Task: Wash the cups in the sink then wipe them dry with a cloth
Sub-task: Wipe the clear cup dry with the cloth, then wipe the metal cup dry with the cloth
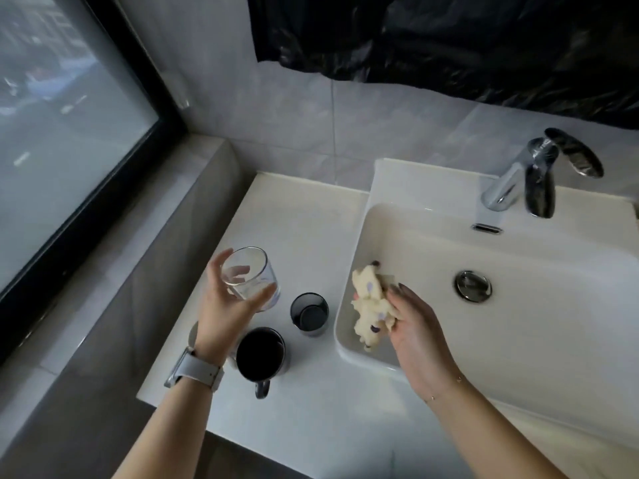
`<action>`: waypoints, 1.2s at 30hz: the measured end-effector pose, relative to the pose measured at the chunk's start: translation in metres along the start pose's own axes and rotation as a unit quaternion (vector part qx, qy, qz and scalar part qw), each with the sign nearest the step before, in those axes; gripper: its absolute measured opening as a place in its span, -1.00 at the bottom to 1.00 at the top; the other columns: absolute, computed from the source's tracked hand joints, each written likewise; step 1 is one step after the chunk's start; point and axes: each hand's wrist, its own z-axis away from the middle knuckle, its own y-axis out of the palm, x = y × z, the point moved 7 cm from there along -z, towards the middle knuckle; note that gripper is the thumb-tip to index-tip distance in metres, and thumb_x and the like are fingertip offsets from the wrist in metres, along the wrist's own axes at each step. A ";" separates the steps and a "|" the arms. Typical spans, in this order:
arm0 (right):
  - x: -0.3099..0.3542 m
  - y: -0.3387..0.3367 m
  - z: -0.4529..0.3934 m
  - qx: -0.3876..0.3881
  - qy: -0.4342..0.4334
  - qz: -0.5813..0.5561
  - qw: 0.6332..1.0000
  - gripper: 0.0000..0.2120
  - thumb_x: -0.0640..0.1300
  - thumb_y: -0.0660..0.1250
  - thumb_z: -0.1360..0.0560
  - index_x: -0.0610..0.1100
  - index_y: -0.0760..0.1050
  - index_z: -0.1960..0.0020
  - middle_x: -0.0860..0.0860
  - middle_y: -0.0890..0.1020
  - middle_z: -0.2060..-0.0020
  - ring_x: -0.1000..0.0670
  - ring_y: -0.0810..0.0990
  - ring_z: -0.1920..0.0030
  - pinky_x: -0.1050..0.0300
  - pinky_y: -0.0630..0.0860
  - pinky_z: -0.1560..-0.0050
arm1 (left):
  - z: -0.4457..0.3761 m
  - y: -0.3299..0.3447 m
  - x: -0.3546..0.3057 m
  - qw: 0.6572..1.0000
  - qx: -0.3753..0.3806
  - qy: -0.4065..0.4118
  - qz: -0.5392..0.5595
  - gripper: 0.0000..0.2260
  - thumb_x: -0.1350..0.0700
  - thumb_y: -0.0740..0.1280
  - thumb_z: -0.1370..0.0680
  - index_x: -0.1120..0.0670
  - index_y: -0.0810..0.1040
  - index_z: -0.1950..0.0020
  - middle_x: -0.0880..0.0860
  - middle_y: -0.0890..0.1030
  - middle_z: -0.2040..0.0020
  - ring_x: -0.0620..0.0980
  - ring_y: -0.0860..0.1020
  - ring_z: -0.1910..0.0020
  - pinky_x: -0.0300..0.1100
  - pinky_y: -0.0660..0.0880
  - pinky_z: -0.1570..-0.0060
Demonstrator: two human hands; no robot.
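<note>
Clear glass (249,278), tilted, held above the counter (304,219) left of the sink (539,305).
Left hand (226,311) curled round its base; right hand (413,326) gripped a bunched yellow cloth (371,302) over the basin's left edge; smoky tumbler (309,314) and dark mug (261,354) stood just below the glass.

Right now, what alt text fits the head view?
A person's left hand holds a clear glass above the counter while the right hand grips a crumpled yellow cloth over the sink. A dark tumbler and black mug stand between.

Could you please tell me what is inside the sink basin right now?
Only the drain plug shows in the sink. The right hand holds the cloth above its left edge, covering that patch.
</note>
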 end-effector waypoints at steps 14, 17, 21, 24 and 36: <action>-0.020 -0.008 -0.011 -0.140 0.023 -0.010 0.990 -0.73 -0.24 0.09 -0.60 -0.20 0.58 -0.03 -0.20 0.60 0.05 -0.09 0.50 0.04 0.03 0.35 0.21 | -0.073 0.034 0.098 0.950 0.132 -0.013 -0.283 -0.20 0.06 0.64 -0.29 0.26 0.30 -0.38 0.19 0.41 -0.29 0.16 0.48 -0.25 -0.05 0.44 -0.16; -0.017 -0.013 -0.010 -0.150 0.024 -0.018 0.988 -0.74 -0.25 0.10 -0.60 -0.20 0.57 -0.01 -0.16 0.59 0.09 -0.08 0.48 0.05 0.05 0.34 0.22 | -0.074 0.035 0.098 0.918 0.123 -0.017 -0.376 -0.23 -0.14 0.57 -0.32 0.11 0.30 -0.38 0.08 0.43 -0.28 0.11 0.46 -0.25 0.00 0.37 -0.17; -0.011 -0.024 -0.006 -0.162 0.009 -0.031 0.986 -0.75 -0.25 0.10 -0.59 -0.19 0.57 0.00 -0.13 0.61 0.12 -0.09 0.50 0.04 0.03 0.34 0.20 | -0.073 0.036 0.090 0.897 0.129 -0.031 -0.423 -0.26 -0.14 0.56 -0.33 0.08 0.29 -0.36 0.07 0.48 -0.27 0.12 0.49 -0.22 -0.03 0.34 -0.14; -0.009 -0.039 -0.004 -0.169 0.003 -0.047 0.984 -0.75 -0.23 0.11 -0.59 -0.23 0.56 -0.05 -0.20 0.60 0.06 -0.12 0.50 0.01 0.02 0.33 0.17 | -0.069 0.036 0.086 0.885 0.144 -0.038 -0.441 -0.25 -0.11 0.55 -0.35 0.10 0.27 -0.39 0.10 0.47 -0.30 0.15 0.49 -0.25 -0.02 0.34 -0.16; 0.023 -0.079 0.031 -0.149 -0.052 -0.051 0.986 -0.74 -0.21 0.09 -0.60 -0.23 0.53 -0.12 -0.25 0.52 0.06 -0.12 0.53 0.01 0.00 0.29 0.18 | 0.012 0.111 0.011 0.934 0.212 0.098 -0.271 -0.17 0.27 0.47 -0.38 0.10 0.14 -0.57 0.18 0.28 -0.43 0.18 0.27 -0.43 -0.09 0.18 -0.41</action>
